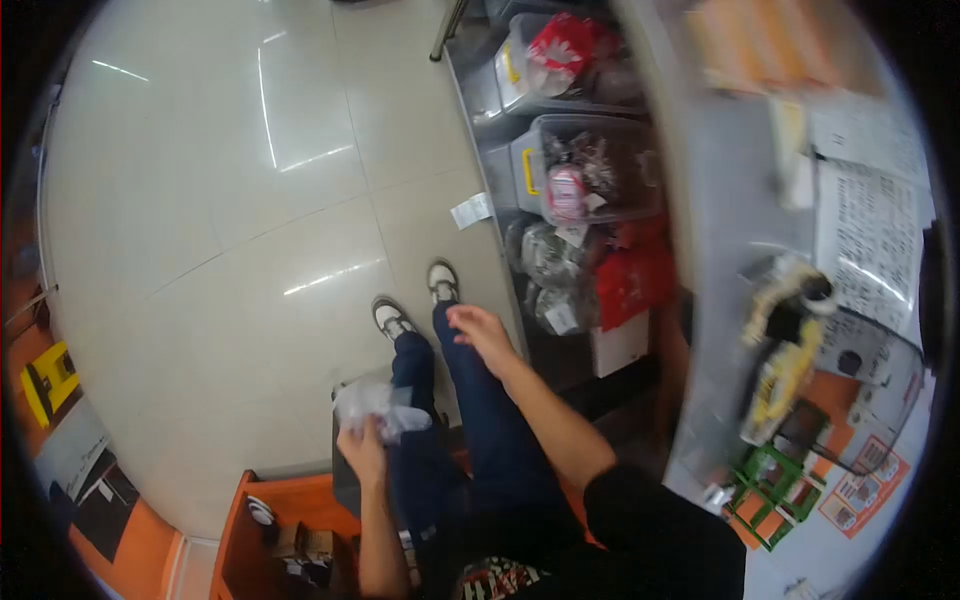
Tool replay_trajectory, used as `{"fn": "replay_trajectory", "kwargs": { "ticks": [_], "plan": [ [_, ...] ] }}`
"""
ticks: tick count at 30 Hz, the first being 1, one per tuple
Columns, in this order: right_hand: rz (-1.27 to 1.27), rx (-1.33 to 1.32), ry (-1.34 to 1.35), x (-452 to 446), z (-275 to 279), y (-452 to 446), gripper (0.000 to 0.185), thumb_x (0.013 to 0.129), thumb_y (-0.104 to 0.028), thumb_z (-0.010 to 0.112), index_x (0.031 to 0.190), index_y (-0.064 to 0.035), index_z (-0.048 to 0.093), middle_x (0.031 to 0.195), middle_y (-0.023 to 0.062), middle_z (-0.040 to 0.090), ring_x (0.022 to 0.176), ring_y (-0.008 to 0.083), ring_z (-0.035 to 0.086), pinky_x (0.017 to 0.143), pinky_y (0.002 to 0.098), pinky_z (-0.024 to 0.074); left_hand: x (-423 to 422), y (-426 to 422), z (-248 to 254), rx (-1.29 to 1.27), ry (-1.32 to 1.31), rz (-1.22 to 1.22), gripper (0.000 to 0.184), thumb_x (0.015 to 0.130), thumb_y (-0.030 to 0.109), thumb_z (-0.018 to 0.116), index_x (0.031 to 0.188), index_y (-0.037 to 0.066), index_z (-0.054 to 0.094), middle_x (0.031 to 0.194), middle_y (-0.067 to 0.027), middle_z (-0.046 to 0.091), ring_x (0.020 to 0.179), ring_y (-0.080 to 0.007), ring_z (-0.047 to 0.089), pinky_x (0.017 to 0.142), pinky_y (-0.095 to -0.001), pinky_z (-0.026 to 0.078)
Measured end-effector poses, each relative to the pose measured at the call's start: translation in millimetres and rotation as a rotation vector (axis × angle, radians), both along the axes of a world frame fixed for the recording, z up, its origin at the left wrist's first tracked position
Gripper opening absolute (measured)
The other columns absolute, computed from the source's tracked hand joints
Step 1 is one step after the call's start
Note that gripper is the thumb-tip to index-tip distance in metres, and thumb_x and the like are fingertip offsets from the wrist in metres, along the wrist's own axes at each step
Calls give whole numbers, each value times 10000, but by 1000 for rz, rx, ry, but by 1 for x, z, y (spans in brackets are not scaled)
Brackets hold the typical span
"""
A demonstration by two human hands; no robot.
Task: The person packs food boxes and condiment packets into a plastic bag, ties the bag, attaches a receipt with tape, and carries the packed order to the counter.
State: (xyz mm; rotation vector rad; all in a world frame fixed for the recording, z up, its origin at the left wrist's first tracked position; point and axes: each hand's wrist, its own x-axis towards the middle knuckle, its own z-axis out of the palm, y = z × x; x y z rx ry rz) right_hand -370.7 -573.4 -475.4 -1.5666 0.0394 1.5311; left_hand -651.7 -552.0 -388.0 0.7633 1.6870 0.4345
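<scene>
My left hand (364, 448) is closed on a crumpled, translucent plastic bag (402, 416), low beside my left leg. What the bag contains, if anything, cannot be made out. Over my right thigh hangs my right hand (484, 338), with nothing visible in it and its fingers loosely bent and apart. A dark box-like surface (347, 470) lies just below the bag, partly hidden by my left arm.
To the right, a shelf holds clear plastic bins (600, 215) and red bags (632, 285). A white table (690, 440) carries a green crate (775, 490) and papers (865, 230). An orange cabinet (235, 520) stands at lower left. A paper slip (470, 210) lies on the floor.
</scene>
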Motion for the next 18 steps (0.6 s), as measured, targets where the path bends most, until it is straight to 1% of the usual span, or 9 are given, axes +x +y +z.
{"fn": "replay_trajectory", "kwargs": {
  "ticks": [3,5,7,10,13,14,15,17,18],
  "plan": [
    [-154,-245,-6,39,-231,29,395,963,-222,627,1350,-145,610,1345,11,601,1251,169,522,992,408,467,-40,-6,-63,-68,184,334,295,971,130,652,1211,-36,612,1056,-124,667,900,-202,645,782,-360,535],
    [3,-398,-299,82,-354,43,500,936,-224,636,1430,-205,559,1455,1,532,1344,186,445,1067,458,399,-65,-17,-93,-65,320,481,403,981,162,645,1319,-41,563,1230,-162,633,1052,-262,637,876,-391,533],
    [-116,-385,-341,122,-455,54,582,912,-240,649,1478,-233,513,1514,4,478,1419,189,347,1117,457,314,-69,-17,-120,5,404,519,437,977,193,664,1323,-50,554,1252,-165,630,1060,-285,641,905,-409,528],
    [-334,-303,-328,147,-464,94,555,905,-279,670,1442,-212,548,1470,27,515,1391,187,370,1073,426,325,-114,-41,-148,-121,505,525,445,976,201,673,1321,-51,550,1263,-170,624,1063,-284,639,924,-408,519],
    [-507,-277,-386,132,-471,111,414,930,-272,664,1288,-64,643,1206,116,669,1185,217,563,1046,383,405,-154,-68,-164,-168,479,409,450,977,207,675,1318,-55,546,1216,-167,636,978,-254,632,870,-379,521],
    [-312,-450,-401,128,-481,105,395,882,-327,717,1191,-87,668,1085,39,656,997,189,569,829,401,458,-138,-53,-156,-170,492,419,445,976,206,676,1313,-54,546,1197,-165,640,965,-247,631,860,-372,521],
    [13,-447,-686,100,-458,107,327,864,-339,735,1053,-74,700,967,62,673,878,191,593,781,403,494,-112,-36,-144,-154,492,428,440,976,204,676,1308,-54,546,1179,-162,645,951,-239,630,849,-365,521],
    [-122,-245,-656,39,-326,137,200,804,-244,805,833,-71,709,804,66,702,777,200,653,733,379,525,-107,-28,-127,41,280,488,424,969,201,685,1287,-37,539,1140,-158,653,947,-238,638,833,-363,525],
    [17,-222,-662,24,-273,142,195,769,-210,839,806,-68,710,760,45,699,734,175,649,701,339,521,-92,-9,-112,47,248,497,417,967,201,688,1276,-34,537,1135,-159,654,948,-240,641,831,-367,526]
  ]
}}
